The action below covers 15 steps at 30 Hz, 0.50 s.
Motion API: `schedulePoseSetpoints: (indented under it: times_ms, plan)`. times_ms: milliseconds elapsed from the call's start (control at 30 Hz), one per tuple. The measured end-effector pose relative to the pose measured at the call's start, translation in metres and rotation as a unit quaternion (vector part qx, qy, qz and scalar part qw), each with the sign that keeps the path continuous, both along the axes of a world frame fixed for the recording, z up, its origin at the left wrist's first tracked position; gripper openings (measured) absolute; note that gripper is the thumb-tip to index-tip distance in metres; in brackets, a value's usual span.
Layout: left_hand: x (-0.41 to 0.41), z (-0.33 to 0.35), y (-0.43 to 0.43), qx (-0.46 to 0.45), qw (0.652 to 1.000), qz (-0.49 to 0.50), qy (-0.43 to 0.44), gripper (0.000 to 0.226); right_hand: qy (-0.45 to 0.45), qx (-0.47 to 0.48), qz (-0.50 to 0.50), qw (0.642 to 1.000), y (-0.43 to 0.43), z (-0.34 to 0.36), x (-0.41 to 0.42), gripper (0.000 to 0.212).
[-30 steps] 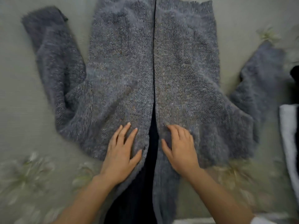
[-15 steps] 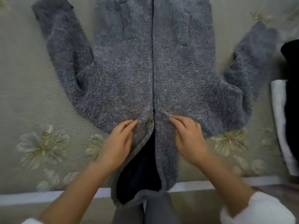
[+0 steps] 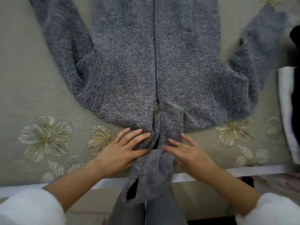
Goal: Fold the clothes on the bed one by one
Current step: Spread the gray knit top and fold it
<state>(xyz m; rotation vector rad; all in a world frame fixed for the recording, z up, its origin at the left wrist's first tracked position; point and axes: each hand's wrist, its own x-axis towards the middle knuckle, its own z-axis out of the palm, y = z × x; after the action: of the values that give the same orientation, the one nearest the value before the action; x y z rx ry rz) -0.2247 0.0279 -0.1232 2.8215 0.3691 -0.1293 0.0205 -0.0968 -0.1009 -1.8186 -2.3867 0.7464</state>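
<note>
A grey knitted cardigan lies spread front-up on the bed, its two front panels meeting along the middle and its fuzzy sleeves angled out to each side. Its neck end is bunched together and hangs over the bed's near edge. My left hand lies flat with straight fingers on the left side of that bunched part. On the right side, my right hand rests flat in the same way. Neither hand grips the fabric.
The bed has a beige ribbed cover with embroidered flowers, and its near edge runs across the bottom of the view. A white folded cloth and a black garment lie at the right edge. My legs in grey trousers stand against the bed.
Both hands slid along the cardigan's middle toward me, from the chest to the neck end. The gap between the front panels has closed, and the neck end now hangs bunched over the edge.
</note>
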Motion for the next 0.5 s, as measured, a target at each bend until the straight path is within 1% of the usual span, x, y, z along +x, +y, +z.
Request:
schedulePoseSetpoints:
  times_ms: [33,67,100,133,200,267,300,333,367,400,433,467,500]
  plan:
    - [0.001,0.006,0.002,-0.002,1.000,0.003,-0.020,0.036,0.058,-0.039,-0.065,0.995,0.005,0.010,0.006,0.041]
    - [0.000,0.012,0.004,-0.007,0.999,0.001,-0.038,0.033,0.097,-0.095,-0.124,0.983,0.009,0.021,0.015,0.044]
    - [0.000,0.019,0.005,-0.022,0.998,-0.010,-0.051,0.033,0.116,-0.128,-0.164,0.971,0.013,0.032,0.024,0.048]
    - [0.001,0.025,0.005,-0.047,0.997,-0.028,-0.061,0.036,0.125,-0.141,-0.179,0.966,0.015,0.039,0.032,0.050]
    - [0.006,0.040,0.006,-0.125,0.988,-0.054,-0.071,0.047,0.134,-0.158,-0.162,0.965,0.018,0.048,0.042,0.049]
    - [0.013,0.053,0.014,-0.188,0.977,-0.035,-0.096,0.035,0.165,-0.173,-0.161,0.958,0.023,0.055,0.047,0.044]
    - [0.017,0.057,0.020,-0.220,0.969,-0.003,-0.117,0.029,0.206,-0.171,-0.189,0.945,0.030,0.062,0.048,0.042]
    - [0.021,0.060,0.029,-0.260,0.954,0.044,-0.143,0.025,0.259,-0.165,-0.231,0.923,0.041,0.071,0.047,0.039]
    - [0.026,0.064,0.038,-0.307,0.931,0.102,-0.167,0.022,0.300,-0.150,-0.274,0.901,0.055,0.078,0.050,0.036]
    - [0.034,0.068,0.049,-0.353,0.900,0.170,-0.193,0.018,0.321,-0.129,-0.312,0.885,0.071,0.083,0.056,0.038]
    - [0.042,0.068,0.062,-0.389,0.860,0.246,-0.219,0.012,0.323,-0.110,-0.350,0.873,0.091,0.085,0.063,0.041]
    - [0.053,0.068,0.076,-0.410,0.817,0.324,-0.242,0.014,0.320,-0.095,-0.390,0.858,0.111,0.084,0.071,0.041]
    - [0.064,0.065,0.093,-0.422,0.776,0.395,-0.254,0.021,0.311,-0.084,-0.431,0.843,0.131,0.078,0.080,0.037]
